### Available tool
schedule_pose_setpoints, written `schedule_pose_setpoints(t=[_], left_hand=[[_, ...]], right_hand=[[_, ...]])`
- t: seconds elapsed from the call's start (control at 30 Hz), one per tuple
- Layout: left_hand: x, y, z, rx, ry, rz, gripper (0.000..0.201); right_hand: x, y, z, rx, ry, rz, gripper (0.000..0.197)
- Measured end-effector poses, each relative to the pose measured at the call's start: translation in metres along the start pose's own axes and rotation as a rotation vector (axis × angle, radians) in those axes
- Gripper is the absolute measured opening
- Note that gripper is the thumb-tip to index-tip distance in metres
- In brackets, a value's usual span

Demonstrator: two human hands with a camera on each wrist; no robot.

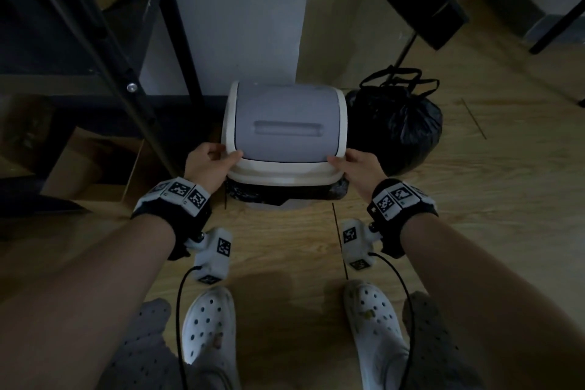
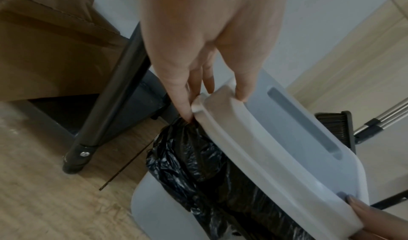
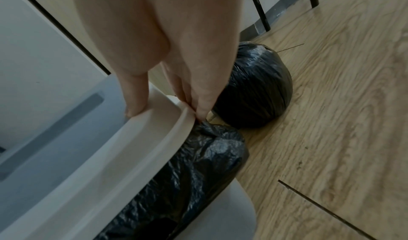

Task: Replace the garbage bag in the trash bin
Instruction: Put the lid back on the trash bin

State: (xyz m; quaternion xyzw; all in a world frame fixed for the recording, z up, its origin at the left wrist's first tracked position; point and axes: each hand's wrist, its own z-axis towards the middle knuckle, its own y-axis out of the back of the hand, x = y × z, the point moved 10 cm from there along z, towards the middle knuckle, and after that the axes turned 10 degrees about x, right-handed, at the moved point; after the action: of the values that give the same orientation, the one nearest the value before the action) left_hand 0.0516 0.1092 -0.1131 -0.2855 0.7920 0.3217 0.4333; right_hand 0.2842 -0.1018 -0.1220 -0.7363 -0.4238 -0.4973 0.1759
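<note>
Trash bin first: the small white plastic trash bin (image 1: pixel 286 199) stands on the wood-grain floor (image 1: pixel 474 199) against the grey wall, directly in front of your feet, and you are holding its white-framed lid with the grey swing flap (image 1: pixel 286 127) over its top.

At the left stands the black metal shelf frame (image 1: pixel 126 85), with a brown cardboard box (image 1: pixel 91 165) under it. Your left hand (image 1: pixel 209 165) grips the lid's near left corner, thumb on top and fingers curled under the rim. Below that rim, the crinkled black plastic garbage bag (image 2: pixel 187 158) is folded over the bin's mouth and hangs down the outside wall, so the fresh liner looks already fitted. Your right hand (image 1: pixel 357 168) holds the near right corner in the same way, thumb above and fingers beneath the edge.

To the right of the bin sits the full, tied black garbage bag (image 1: pixel 402 127), touching or nearly touching it; that appears to be the old one, already out. Behind it leans a black dustpan on a long handle (image 1: pixel 424 0).

I judge you are almost done: what is left is seating the lid squarely onto the bagged rim, and perhaps carrying the tied bag away.
</note>
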Motion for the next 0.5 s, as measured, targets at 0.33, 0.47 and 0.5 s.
schedule_pose_setpoints(t=[0.33,0.47,0.5], left_hand=[[-0.019,-0.004,-0.027,0.031,-0.118,0.328,0.042],[-0.031,0.0,-0.051,0.022,-0.083,0.569,0.039],[-0.038,-0.001,-0.058,0.017,-0.106,0.617,0.04]], right_hand=[[0.007,-0.005,-0.022,0.01,-0.021,-0.278,0.038],[0.019,-0.015,-0.043,0.017,-0.016,-0.418,0.047],[0.023,-0.019,-0.048,0.015,-0.004,-0.428,0.052]])
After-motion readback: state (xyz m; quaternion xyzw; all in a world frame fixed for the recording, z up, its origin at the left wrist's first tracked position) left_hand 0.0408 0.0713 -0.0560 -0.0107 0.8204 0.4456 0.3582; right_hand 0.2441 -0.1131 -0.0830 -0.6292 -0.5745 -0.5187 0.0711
